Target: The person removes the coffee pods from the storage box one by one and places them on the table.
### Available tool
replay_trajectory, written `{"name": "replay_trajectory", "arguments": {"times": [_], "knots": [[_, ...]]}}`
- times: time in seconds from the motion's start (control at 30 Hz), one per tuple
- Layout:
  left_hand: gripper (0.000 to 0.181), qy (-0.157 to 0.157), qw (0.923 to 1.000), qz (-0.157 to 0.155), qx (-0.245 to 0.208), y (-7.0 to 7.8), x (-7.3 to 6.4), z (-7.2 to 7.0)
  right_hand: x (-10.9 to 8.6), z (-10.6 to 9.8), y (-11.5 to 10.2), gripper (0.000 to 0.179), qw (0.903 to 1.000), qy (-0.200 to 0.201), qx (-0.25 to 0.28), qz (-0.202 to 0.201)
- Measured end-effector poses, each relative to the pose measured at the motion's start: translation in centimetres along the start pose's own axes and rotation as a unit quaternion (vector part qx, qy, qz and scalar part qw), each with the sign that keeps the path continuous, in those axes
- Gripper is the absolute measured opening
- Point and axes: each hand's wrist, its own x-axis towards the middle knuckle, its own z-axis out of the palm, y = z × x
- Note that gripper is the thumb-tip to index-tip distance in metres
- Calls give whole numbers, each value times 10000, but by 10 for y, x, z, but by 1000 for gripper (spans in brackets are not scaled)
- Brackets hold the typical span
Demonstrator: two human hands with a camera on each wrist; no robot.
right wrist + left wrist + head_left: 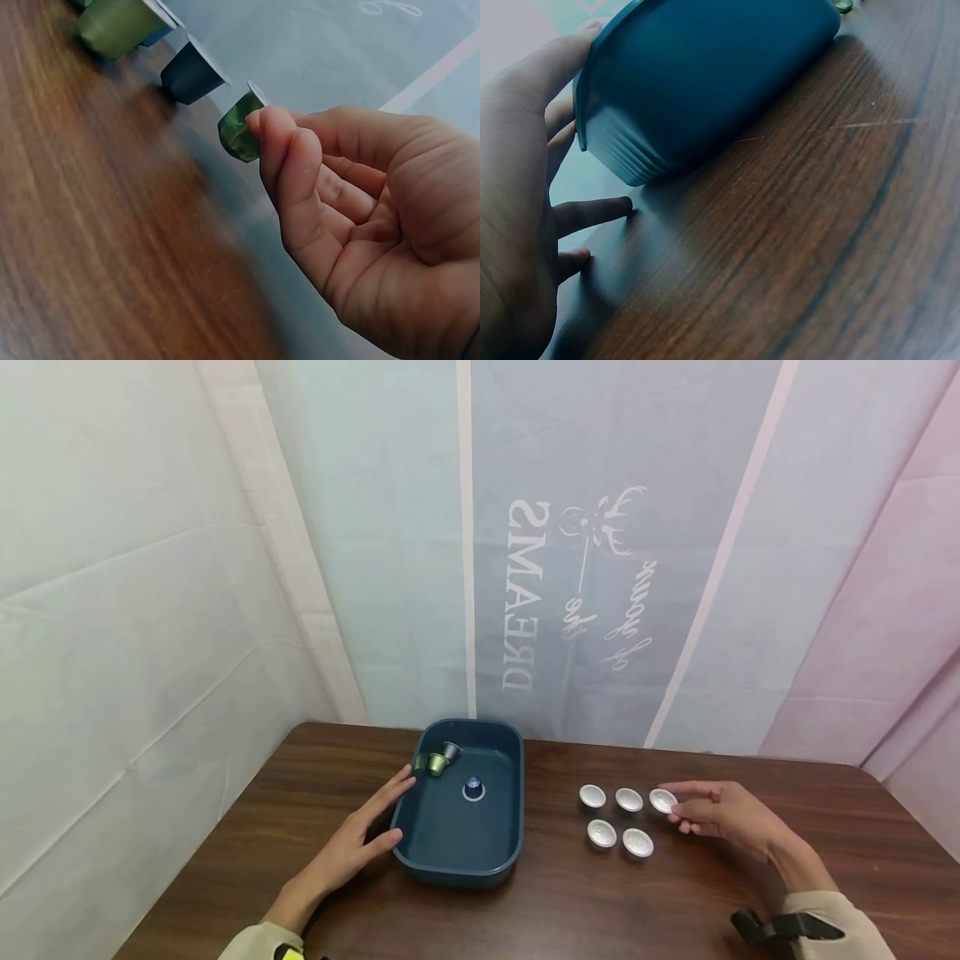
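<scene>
The right hand [738, 818] pinches a green capsule [238, 131] by its edge between thumb and forefinger, silver lid facing up; whether its base is clear of the desk [555, 910] I cannot tell. The left hand [341, 852] is spread, fingers and thumb touching the left side of a blue tray [517, 827]. So the hands sit at opposite ends of one sideways line: the tray is against the left hand and well apart from the right, lying to the left of the pinched capsule. The tray's long axis runs away from the person, across that line, so its right wall faces the capsule broadside. Between them stand four other capsules [629, 800] in two short rows, lids up. Inside the tray, a dark blue capsule [473, 785] stands lid down near the middle.
</scene>
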Motion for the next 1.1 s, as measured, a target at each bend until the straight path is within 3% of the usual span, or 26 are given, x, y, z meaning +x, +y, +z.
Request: {"name": "replay_trajectory", "arguments": {"times": [1.1], "knots": [[64,-3,10000,3,-44,-3,0,0,0,1,4,53,9996,-201,172,59]]}}
